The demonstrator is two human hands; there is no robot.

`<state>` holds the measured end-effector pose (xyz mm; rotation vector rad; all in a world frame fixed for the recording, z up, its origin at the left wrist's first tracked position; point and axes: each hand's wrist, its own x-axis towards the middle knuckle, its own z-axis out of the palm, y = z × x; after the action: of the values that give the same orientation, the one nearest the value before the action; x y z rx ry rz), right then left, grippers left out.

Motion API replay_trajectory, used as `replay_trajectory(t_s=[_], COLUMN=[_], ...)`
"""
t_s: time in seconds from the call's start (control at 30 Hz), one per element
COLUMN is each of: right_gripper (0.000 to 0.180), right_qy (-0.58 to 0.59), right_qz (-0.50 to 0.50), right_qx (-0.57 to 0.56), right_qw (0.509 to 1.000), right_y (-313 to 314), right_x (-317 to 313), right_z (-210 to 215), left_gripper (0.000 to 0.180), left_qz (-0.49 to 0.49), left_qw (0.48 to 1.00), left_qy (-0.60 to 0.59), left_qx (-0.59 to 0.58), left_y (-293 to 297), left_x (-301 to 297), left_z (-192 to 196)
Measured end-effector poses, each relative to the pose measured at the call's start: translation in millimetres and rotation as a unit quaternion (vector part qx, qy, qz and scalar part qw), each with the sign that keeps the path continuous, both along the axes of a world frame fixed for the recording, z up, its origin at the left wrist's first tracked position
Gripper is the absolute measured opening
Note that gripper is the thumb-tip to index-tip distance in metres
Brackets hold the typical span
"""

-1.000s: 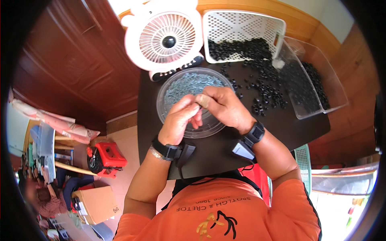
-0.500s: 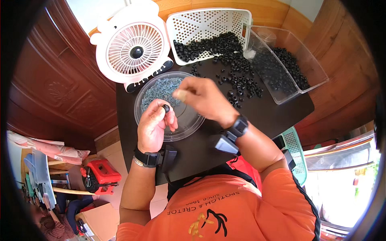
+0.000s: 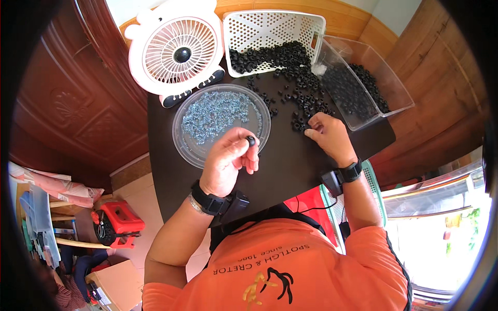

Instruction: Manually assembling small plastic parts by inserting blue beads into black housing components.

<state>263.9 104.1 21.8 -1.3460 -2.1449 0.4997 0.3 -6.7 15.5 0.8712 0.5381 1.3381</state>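
My left hand is raised over the near right rim of the round clear tub. Between its thumb and fingers it pinches a small round black knob-like piece. Small shiny blue-grey metal pieces, like little springs or screws, fill part of the tub. To the right, my right hand reaches down at the near edge of a loose heap of black pieces. Its thumb and forefinger close around a black piece there, which the fingers partly hide.
A white basket lies tipped at the back, black pieces spilling from it. Beside it, a clear bin holds more black pieces. A white animal-shaped fan stands behind the tub. The dark table ends close to my body.
My right hand has moved from above the tub rightward to the heap of black pieces. My left hand has shifted right, still holding its black piece.
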Motion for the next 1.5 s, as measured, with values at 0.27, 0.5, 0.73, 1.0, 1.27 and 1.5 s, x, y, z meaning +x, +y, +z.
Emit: replay_trajectory(t_s=[0.27, 0.5, 0.73, 1.0, 1.27, 1.5], right_gripper=[0.015, 0.018, 0.015, 0.013, 0.014, 0.015], right_qy=[-0.06, 0.232, 0.485, 0.55, 0.536, 0.541], right_qz=[0.029, 0.063, 0.178, 0.178, 0.199, 0.235], right_qx=[0.088, -0.133, -0.259, -0.251, -0.199, -0.241], right_qw=[0.994, 0.962, 0.816, 0.776, 0.796, 0.771], right_y=[8.5, -12.0, -49.1, -64.0, -63.2, -58.6], right_x=[-14.3, -22.2, -84.6, -101.8, -97.2, -89.5], right_z=[-6.6, 20.5, 25.1, 9.3, 4.1, 8.7], left_gripper=[0.027, 0.028, 0.03, 0.031, 0.032, 0.03], left_qz=[0.016, 0.016, 0.007, 0.001, 0.002, 0.0], left_qw=[0.998, 0.995, 0.996, 0.999, 0.999, 0.998], left_qy=[0.06, 0.081, 0.077, 0.038, 0.034, 0.053], left_qx=[0.029, 0.059, 0.036, 0.022, 0.031, 0.028], left_y=[-3.2, -5.4, -6.6, -6.5, -3.6, -4.0], left_x=[2.7, 6.1, 2.9, 3.4, 1.3, 1.3], left_z=[5.1, 9.9, 10.4, 8.3, 4.5, 6.5])
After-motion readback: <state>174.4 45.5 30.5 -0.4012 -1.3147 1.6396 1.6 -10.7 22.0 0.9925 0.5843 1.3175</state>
